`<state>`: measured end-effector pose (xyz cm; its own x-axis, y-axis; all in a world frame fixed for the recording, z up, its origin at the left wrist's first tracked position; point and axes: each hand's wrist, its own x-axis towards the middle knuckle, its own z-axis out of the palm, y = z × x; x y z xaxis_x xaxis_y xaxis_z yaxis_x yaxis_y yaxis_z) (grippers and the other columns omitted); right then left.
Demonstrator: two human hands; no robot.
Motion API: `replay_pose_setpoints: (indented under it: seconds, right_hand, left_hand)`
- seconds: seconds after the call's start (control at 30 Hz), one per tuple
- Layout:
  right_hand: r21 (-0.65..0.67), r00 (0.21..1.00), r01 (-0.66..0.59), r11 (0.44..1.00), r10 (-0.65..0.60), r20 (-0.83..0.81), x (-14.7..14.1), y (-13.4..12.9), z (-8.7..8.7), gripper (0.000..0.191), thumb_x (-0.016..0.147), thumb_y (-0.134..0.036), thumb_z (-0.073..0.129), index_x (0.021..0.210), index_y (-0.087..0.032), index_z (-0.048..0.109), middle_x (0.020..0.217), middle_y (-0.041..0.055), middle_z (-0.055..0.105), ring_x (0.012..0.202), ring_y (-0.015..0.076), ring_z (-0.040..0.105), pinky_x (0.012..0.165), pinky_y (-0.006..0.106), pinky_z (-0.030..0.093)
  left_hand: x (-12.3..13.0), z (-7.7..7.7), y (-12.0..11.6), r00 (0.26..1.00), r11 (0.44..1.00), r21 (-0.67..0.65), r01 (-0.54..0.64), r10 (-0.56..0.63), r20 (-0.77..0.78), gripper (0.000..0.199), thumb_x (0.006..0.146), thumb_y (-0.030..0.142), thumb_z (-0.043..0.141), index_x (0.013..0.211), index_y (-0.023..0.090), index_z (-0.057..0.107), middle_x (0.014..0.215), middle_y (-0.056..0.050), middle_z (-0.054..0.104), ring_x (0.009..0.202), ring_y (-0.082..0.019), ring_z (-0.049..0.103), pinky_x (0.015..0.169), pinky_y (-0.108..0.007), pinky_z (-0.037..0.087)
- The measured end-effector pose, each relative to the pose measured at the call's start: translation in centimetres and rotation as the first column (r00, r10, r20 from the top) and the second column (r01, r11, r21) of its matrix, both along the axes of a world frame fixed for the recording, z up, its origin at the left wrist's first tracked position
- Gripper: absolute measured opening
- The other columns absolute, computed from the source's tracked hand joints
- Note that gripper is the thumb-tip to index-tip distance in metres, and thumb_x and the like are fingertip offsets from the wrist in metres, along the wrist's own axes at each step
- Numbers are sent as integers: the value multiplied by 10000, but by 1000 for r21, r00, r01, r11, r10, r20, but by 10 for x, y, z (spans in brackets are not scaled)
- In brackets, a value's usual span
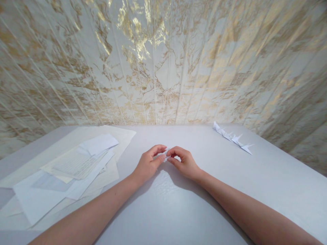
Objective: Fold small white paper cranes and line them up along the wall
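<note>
Between my fingertips, above the middle of the table, is a small folded piece of white paper [166,152], mostly hidden by the fingers. My left hand [150,161] pinches it from the left, thumb and fingers closed on its edge. From the other side my right hand [184,160] grips it with thumb and curled forefinger. The two hands nearly meet at the paper. Its exact folded shape is too small and covered to make out.
A loose pile of white and cream paper sheets [84,161], some with writing, spreads over the table's left side. Several folded white paper figures with pointed tips [231,137] stand in a row at the back right. A gold-patterned curtain [155,85] borders the white table [255,183].
</note>
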<state>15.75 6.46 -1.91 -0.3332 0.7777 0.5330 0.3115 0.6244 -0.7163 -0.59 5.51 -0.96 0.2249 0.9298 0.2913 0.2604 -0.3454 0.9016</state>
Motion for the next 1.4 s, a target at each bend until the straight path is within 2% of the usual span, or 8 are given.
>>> replay_pose_setpoints:
  seconds: [0.23, 0.4, 0.57, 0.73, 0.83, 0.93, 1.2, 1.4]
  right_hand:
    - [70, 973, -65, 995, 48, 226, 6, 2, 9, 188, 677, -6, 497, 695, -166, 593, 706, 25, 614, 662, 135, 561, 629, 252, 452]
    - [58, 965, -78, 995, 61, 256, 7, 4, 8, 195, 698, -23, 485, 718, -181, 598, 724, 21, 625, 677, 139, 576, 633, 256, 459]
    - [3, 982, -70, 998, 68, 176, 7, 3, 6, 180, 721, -59, 491, 830, -170, 580, 750, 25, 616, 687, 136, 565, 665, 278, 468]
    - [-145, 998, -62, 988, 58, -34, 0, 1, -3, 362, 704, -197, 603, 1049, -178, 495, 839, 35, 599, 768, 145, 569, 694, 293, 480]
    - [-291, 984, -88, 953, 38, -175, -7, -1, -7, 275, 715, -250, 595, 966, -188, 504, 772, 9, 596, 665, 126, 574, 599, 263, 479]
    - [-340, 956, -81, 937, -23, -291, -12, -3, -9, 162, 722, -279, 584, 831, -193, 502, 679, -13, 592, 571, 117, 563, 541, 249, 466]
    - [-69, 951, 185, 980, -196, -241, -8, -2, -6, 69, 754, -245, 568, 718, -188, 553, 680, 8, 543, 578, 120, 504, 515, 240, 417]
    - [29, 965, 213, 977, -206, -161, -4, -1, -3, 80, 765, -190, 558, 686, -184, 561, 654, 13, 554, 595, 133, 509, 545, 257, 426]
  left_hand:
    - [-12, 0, 6, 917, 935, 277, 220, -102, -385, 324, 756, 134, 506, 1053, 240, 580, 1032, -44, 646, 971, -191, 573, 891, -326, 422]
    - [-17, 1, 8, 889, 909, 365, 201, -14, -457, 230, 734, 129, 543, 939, 213, 603, 1085, -79, 618, 1034, -210, 547, 935, -361, 399]
    - [-21, 5, 10, 863, 900, 346, 265, -62, -501, 134, 677, 90, 584, 700, 213, 632, 1199, -66, 549, 1103, -238, 490, 947, -396, 380]
    - [-15, 1, 12, 979, 974, 228, -2, 49, -200, 78, 686, 149, 594, 682, 193, 658, 1070, -75, 593, 1003, -219, 542, 917, -375, 390]
    - [-10, -1, 11, 992, 990, 63, -125, 122, 42, 84, 679, 192, 603, 706, 176, 681, 1061, -72, 590, 931, -201, 561, 840, -332, 428]
    - [-5, -1, 8, 977, 992, -58, -116, 125, 174, 138, 676, 225, 610, 753, 165, 708, 1091, -72, 582, 954, -205, 552, 830, -313, 425]
    - [0, 2, 3, 959, 980, -196, -39, 91, 268, 149, 666, 264, 629, 730, 168, 723, 1091, -68, 582, 935, -197, 546, 756, -269, 428]
    - [1, 5, 2, 926, 945, -326, 32, 95, 366, 238, 694, 350, 606, 729, 139, 711, 1053, -78, 597, 785, -151, 553, 683, -254, 410]
